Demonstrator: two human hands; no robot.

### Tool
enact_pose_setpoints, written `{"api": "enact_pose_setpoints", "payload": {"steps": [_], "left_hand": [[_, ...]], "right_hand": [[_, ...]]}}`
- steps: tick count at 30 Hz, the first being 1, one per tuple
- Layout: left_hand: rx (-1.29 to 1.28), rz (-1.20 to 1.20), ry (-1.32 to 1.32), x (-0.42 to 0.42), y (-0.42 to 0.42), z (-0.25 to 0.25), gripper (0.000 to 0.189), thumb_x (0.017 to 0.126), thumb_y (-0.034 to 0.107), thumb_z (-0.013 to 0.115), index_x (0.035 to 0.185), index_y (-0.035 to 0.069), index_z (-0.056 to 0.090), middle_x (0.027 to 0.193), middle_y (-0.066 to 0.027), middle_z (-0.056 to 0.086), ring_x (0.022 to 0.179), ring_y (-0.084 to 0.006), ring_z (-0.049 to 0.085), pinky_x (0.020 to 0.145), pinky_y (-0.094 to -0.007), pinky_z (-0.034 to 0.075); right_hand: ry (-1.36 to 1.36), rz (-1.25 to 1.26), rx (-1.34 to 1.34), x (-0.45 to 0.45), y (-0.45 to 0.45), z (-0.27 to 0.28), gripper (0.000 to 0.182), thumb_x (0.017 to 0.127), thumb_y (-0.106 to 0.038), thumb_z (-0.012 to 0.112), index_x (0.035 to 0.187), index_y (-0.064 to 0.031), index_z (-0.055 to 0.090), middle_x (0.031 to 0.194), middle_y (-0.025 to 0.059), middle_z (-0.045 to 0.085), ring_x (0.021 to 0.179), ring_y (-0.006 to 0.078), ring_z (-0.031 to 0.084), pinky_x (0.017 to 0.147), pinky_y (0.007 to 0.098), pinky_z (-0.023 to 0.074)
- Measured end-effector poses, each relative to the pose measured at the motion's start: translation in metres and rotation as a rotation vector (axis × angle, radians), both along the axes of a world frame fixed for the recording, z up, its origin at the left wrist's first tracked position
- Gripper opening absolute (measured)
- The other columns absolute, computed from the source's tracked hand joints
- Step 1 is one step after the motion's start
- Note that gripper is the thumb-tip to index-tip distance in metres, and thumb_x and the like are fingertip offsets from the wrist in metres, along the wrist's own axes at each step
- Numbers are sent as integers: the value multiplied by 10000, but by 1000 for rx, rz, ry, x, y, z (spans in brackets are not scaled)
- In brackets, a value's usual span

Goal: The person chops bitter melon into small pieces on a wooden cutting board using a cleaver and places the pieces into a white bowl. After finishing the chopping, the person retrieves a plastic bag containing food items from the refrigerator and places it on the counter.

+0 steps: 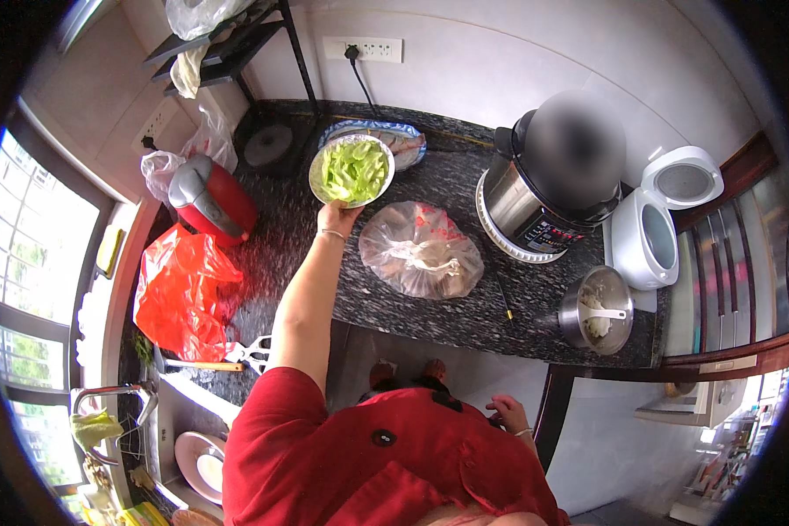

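My left hand grips the near rim of a bowl filled with cut green leafy vegetables. The bowl is at the far side of the counter, overlapping a blue-rimmed oval plate that seems to hold fish. Whether the bowl rests on that plate or is held above it, I cannot tell. A knotted clear plastic bag with red print sits to the near right of the bowl. My right hand hangs beside my waist, fingers loosely apart, with nothing plainly in it.
An electric pressure cooker and a white rice cooker with raised lid stand right, near a steel pot of rice. Left are a red kettle, a red plastic bag, scissors, a faucet and a black rack.
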State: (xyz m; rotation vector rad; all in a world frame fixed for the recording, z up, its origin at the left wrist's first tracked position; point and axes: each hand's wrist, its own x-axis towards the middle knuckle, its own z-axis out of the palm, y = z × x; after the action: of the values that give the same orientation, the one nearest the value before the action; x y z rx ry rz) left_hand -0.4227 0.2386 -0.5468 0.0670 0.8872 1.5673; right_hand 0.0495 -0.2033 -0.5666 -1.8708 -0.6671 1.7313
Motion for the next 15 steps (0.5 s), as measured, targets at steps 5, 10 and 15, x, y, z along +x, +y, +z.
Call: {"api": "enact_pose_setpoints", "payload": {"steps": [5,10,15], "left_hand": [[16,54,-11,-26,-4,-9,547,780,-113,417,1326,-81,416,1253,-258,537,1091,-445,581,900,-605,514],[54,54,40,-62,-12,-11,541,801,-93,410,1341,-86,396,1286,-256,512,1112,-437,571,887,-579,532],[5,22,23,-80,-2,12,542,852,-141,373,1387,-67,328,1367,-267,429,1227,-460,472,1007,-623,447]], "right_hand": [[-67,-14,2,-3,-12,-5,298,935,-241,613,1157,-43,592,974,110,713,637,153,638,571,289,538],[-89,-52,-11,-13,-20,-8,269,924,-210,615,1112,-18,627,909,110,729,605,146,640,539,273,516],[-102,-55,7,-19,-25,-9,295,911,-212,616,1119,-3,623,928,118,728,623,148,644,546,270,519]]}}
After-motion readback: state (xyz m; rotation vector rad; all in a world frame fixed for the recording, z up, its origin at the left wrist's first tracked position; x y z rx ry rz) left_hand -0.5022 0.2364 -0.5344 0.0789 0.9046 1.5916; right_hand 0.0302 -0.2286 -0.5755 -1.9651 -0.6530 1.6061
